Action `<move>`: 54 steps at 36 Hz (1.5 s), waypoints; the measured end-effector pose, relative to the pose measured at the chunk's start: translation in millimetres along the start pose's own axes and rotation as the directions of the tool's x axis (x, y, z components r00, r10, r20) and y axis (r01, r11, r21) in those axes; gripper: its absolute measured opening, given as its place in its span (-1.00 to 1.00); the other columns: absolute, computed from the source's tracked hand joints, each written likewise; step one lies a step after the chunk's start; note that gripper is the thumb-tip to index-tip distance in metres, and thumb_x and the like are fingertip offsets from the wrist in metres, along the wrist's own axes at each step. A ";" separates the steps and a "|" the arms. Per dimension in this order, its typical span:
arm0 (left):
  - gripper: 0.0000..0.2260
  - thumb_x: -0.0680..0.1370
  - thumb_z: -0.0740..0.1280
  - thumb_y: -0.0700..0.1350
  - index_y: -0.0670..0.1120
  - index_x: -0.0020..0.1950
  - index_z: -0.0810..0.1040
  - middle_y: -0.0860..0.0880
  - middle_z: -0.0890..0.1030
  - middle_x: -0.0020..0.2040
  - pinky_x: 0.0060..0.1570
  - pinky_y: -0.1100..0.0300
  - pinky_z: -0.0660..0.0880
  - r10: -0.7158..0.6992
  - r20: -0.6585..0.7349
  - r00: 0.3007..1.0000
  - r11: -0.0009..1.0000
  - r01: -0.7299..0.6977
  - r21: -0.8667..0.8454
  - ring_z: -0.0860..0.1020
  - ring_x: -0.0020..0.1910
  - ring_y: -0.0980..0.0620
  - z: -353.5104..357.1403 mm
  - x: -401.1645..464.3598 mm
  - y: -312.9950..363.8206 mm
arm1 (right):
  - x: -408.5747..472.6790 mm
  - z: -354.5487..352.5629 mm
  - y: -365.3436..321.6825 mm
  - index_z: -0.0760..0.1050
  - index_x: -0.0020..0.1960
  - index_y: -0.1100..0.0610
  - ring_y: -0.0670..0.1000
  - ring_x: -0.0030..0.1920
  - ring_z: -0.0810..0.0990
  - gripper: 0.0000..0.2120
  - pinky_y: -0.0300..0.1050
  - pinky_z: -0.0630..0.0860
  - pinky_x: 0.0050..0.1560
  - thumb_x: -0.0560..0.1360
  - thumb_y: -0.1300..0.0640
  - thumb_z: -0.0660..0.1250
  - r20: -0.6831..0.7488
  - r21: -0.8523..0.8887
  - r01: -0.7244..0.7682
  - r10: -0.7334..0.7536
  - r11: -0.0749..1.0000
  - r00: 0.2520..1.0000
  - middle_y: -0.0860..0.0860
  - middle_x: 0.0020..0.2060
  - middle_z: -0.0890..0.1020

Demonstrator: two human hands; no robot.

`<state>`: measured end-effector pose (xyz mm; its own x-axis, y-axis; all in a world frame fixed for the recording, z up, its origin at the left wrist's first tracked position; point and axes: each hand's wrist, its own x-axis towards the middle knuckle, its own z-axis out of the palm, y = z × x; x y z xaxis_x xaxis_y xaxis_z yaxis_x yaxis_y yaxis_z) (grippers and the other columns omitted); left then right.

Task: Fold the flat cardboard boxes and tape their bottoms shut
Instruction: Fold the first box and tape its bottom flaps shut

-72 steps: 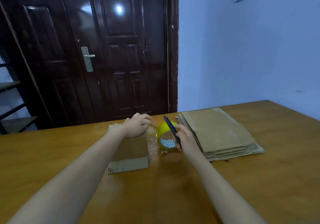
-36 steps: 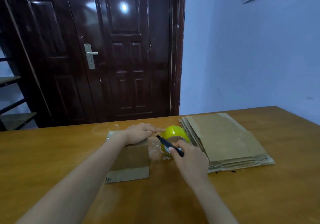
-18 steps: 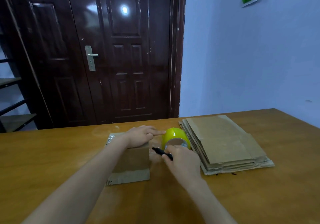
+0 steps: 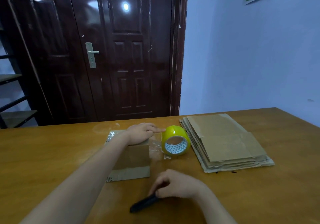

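Head view: left hand (image 4: 142,133) presses flat brown cardboard box (image 4: 133,159), finger touching yellow tape roll (image 4: 174,139); right hand (image 4: 176,183) grasps black cutter (image 4: 144,204).

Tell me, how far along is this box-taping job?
Early days. One box lies under the left hand with clear tape stretched from it to the yellow roll; whether the tape is cut I can't tell. The right hand holds a black cutter low near the table. The stack of flat boxes beside the roll still waits.
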<state>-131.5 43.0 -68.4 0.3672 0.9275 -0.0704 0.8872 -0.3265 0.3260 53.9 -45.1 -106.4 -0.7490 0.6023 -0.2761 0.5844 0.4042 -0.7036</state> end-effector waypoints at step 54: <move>-0.85 0.48 0.32 -0.24 -0.22 -0.25 0.64 0.01 0.57 0.11 0.06 0.22 0.38 0.055 -0.238 0.970 0.962 -0.116 -0.249 0.51 0.04 0.10 5.8 -1.7 -12.2 | 87.7 -32.2 41.5 0.60 -0.17 -0.05 0.08 0.30 0.38 -0.92 0.18 0.11 0.39 0.37 0.02 0.48 -0.947 -0.230 -0.299 -0.143 0.926 0.287 -0.09 0.12 0.56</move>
<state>-141.3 44.4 -77.7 0.3384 0.9247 0.1743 0.7410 -0.3761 0.5563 22.5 46.7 -138.8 -0.0026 0.7673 0.6413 0.8370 0.3526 -0.4185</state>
